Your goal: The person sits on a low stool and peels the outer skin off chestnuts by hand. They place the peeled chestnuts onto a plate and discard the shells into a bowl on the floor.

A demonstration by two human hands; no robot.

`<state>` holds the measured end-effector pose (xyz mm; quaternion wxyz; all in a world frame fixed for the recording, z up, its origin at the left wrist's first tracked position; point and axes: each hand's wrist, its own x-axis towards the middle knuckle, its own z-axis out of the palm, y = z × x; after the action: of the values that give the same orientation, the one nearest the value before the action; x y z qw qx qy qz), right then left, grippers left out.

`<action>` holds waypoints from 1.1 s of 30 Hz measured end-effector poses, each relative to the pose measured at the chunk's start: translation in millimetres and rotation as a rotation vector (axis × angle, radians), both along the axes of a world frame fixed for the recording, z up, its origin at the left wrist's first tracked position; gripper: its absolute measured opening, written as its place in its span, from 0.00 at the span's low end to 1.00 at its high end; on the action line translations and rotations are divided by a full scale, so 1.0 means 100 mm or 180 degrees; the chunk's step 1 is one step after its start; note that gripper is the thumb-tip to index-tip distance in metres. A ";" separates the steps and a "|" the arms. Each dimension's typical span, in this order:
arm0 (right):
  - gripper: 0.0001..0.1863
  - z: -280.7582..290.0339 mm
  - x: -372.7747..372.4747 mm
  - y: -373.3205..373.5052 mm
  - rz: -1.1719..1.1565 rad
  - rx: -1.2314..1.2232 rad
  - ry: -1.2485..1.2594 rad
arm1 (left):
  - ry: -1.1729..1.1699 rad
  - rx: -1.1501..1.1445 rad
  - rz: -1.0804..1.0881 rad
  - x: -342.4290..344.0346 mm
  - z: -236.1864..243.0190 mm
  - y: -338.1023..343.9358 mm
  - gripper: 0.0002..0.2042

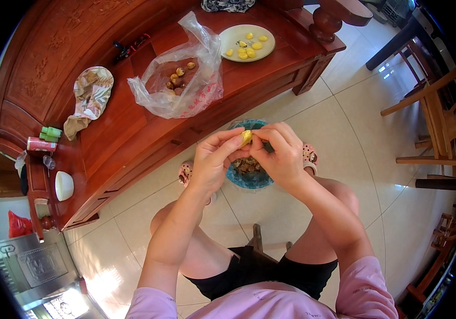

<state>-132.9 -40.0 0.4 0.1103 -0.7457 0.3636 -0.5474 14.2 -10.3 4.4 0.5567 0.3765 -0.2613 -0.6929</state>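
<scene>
Between the thumb and fingers of my left hand is a yellow peeled chestnut. The fingertips of my right hand pinch at its right side; any bit of skin between them is too small to see. Both hands are over a bin lined with a blue-green bag, with brown shells inside it. On the wooden bench, a clear plastic bag lies open with several brown chestnuts in it. A pale oval plate beside the bag bears several yellow peeled chestnuts.
The red-brown bench spans the far left side. On it are a patterned cloth, a white bowl and a pink-labelled can. Wooden chairs stand at right on the tiled floor.
</scene>
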 end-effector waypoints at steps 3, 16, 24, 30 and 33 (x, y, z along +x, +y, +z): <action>0.07 0.02 0.01 0.02 -0.0025 0.0378 -0.0311 | 0.0068 0.0038 -0.0035 0.00 0.01 -0.01 0.11; 0.05 0.05 -0.03 0.04 0.0477 0.2764 -0.2101 | 0.0704 0.0104 -0.0031 0.04 0.03 -0.04 0.13; 0.04 0.01 -0.01 0.03 0.0529 0.2107 -0.1369 | 0.0607 0.0084 0.0014 0.05 0.03 -0.05 0.12; 0.08 0.07 0.04 0.05 0.0249 0.1078 -0.0631 | 0.0322 -0.0011 0.0025 0.05 0.00 -0.03 0.10; 0.09 0.02 0.00 0.00 0.0111 0.0338 -0.0136 | 0.0183 -0.0053 0.0045 0.03 0.02 -0.02 0.09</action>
<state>-132.7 -40.0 1.9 0.1670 -0.7331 0.3766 -0.5412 17.5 -12.6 6.2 0.5720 0.3536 -0.2482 -0.6973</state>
